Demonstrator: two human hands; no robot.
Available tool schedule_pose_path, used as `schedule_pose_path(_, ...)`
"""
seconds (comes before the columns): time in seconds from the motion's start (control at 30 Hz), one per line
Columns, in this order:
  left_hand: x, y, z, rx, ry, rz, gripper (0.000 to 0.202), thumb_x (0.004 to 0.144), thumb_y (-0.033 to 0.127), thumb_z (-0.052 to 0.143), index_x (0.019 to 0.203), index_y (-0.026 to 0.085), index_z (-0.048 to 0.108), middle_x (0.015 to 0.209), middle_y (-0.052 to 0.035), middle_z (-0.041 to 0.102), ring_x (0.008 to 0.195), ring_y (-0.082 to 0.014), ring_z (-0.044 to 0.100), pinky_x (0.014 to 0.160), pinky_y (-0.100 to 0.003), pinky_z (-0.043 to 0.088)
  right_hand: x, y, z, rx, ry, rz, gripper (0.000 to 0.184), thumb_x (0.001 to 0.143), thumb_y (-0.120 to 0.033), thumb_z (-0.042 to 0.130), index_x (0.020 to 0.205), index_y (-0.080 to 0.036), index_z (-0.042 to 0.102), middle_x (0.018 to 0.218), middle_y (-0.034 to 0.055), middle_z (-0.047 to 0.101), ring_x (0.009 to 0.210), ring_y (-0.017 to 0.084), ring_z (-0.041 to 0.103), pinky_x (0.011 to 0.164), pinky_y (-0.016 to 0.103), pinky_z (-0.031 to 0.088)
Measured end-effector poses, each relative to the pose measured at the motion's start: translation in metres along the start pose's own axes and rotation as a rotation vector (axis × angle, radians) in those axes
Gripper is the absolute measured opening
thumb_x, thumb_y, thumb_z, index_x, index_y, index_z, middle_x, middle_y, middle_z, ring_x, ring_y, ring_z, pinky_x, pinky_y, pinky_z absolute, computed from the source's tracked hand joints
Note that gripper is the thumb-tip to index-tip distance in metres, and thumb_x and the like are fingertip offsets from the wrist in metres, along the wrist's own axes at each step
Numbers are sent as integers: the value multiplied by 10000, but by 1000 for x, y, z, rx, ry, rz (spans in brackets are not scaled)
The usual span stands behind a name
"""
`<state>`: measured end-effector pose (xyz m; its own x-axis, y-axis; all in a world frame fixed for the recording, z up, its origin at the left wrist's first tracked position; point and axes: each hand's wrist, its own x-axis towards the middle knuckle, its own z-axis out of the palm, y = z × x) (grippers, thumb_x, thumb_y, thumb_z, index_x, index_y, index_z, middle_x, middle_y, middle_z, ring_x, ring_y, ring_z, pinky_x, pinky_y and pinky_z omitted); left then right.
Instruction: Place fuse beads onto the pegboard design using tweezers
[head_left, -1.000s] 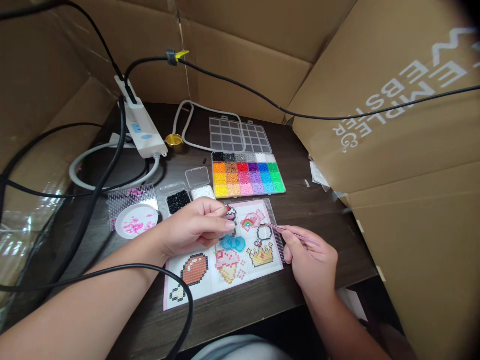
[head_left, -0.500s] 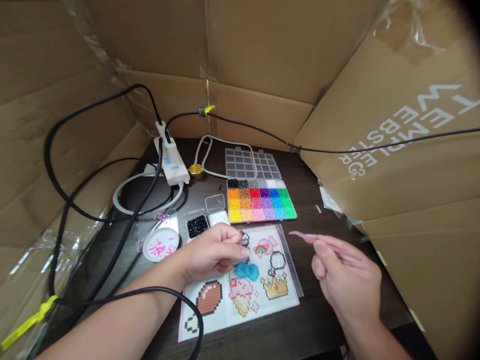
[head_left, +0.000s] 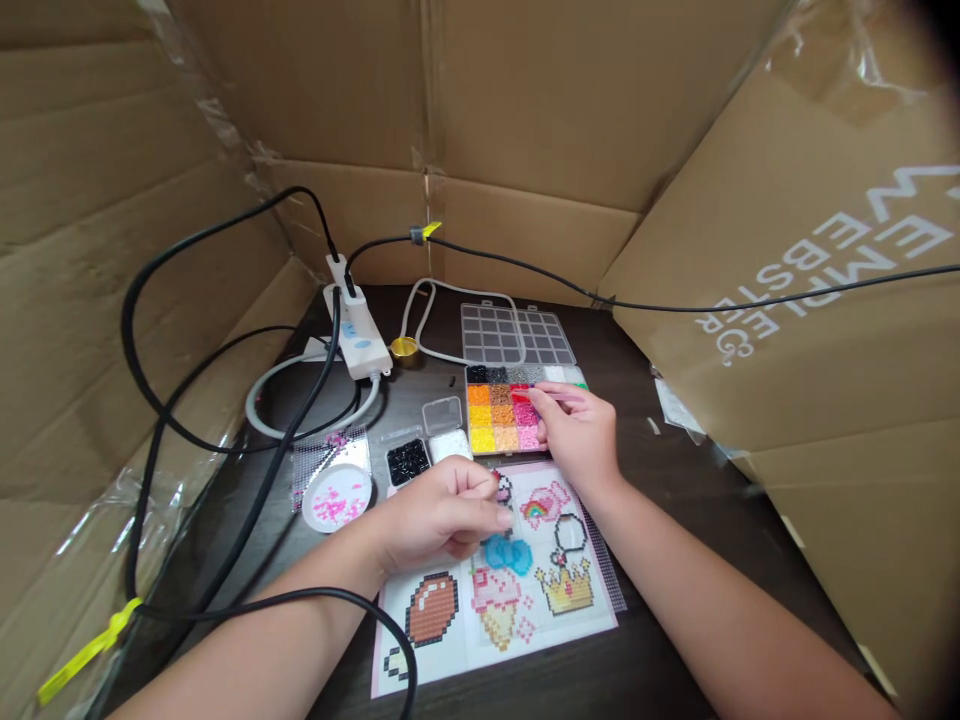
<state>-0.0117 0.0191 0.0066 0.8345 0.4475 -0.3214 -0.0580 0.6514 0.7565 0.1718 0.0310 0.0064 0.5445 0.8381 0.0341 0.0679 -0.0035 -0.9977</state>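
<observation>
My right hand (head_left: 581,432) is shut on pink tweezers (head_left: 561,394), whose tip is at the red beads in the multicoloured bead box (head_left: 491,452). That hand covers the box's right side. My left hand (head_left: 454,507) is closed above the pattern sheet (head_left: 446,665); whatever its curled fingers hold, if anything, is hidden. Printed on the sheet are a crown (head_left: 565,587), an ice cream (head_left: 496,608) and a brown drumstick (head_left: 433,607). A blue bow-shaped piece (head_left: 508,554) lies just right of and below my left thumb.
Small boxes of black beads (head_left: 408,460) and white beads (head_left: 451,446) sit behind my left hand. A white dish (head_left: 307,510) holds pink beads. A power strip (head_left: 365,335) and looping black cables (head_left: 277,455) occupy the left. Cardboard walls (head_left: 525,100) surround the table.
My right hand has moved left and forward with the tweezers, from beside the sheet to the bead box. My left hand stays closed over the sheet. The view has shifted slightly.
</observation>
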Motion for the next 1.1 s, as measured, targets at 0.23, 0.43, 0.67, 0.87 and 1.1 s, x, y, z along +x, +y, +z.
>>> schedule_pose_path(0.23, 1, 0, 0, -5, -2, -2, 676, 689, 314, 861, 541, 196, 212, 423, 118, 266, 369, -5, 219, 376, -175, 170, 1, 3, 4, -33, 1, -29, 277, 720, -375, 777, 853, -133, 765, 527, -4, 641, 489, 136, 587, 455, 253, 484)
schedule_pose_path(0.43, 2, 0, -2, -4, -15, -12, 670, 694, 297, 854, 541, 194, 209, 424, 112, 277, 366, -5, 231, 376, -170, 176, 2, 4, 6, -31, -6, -30, 267, 721, -368, 775, 844, -132, 759, 546, 1, 647, 498, 133, 585, 452, 248, 465)
schedule_pose_path(0.67, 1, 0, -1, 8, 3, -15, 666, 690, 287, 856, 549, 195, 211, 438, 116, 263, 373, -9, 232, 380, -175, 176, 4, 5, 7, -2, 6, -13, 246, 711, -345, 785, 834, -134, 755, 544, -8, 638, 494, 128, 577, 469, 253, 477)
schedule_pose_path(0.87, 2, -1, -2, -4, -7, -19, 666, 692, 288, 853, 547, 197, 209, 446, 115, 262, 378, -10, 221, 382, -179, 170, 5, 7, 7, 1, 2, -19, 241, 703, -342, 786, 826, -137, 754, 562, 3, 658, 531, 147, 617, 490, 262, 501)
schedule_pose_path(1.1, 1, 0, 0, 1, 2, -11, 645, 706, 282, 840, 548, 197, 221, 442, 113, 272, 380, -12, 222, 381, -177, 175, 6, 5, 8, 18, 14, -6, 209, 698, -316, 781, 807, -139, 755, 558, -4, 664, 439, 115, 553, 419, 247, 457)
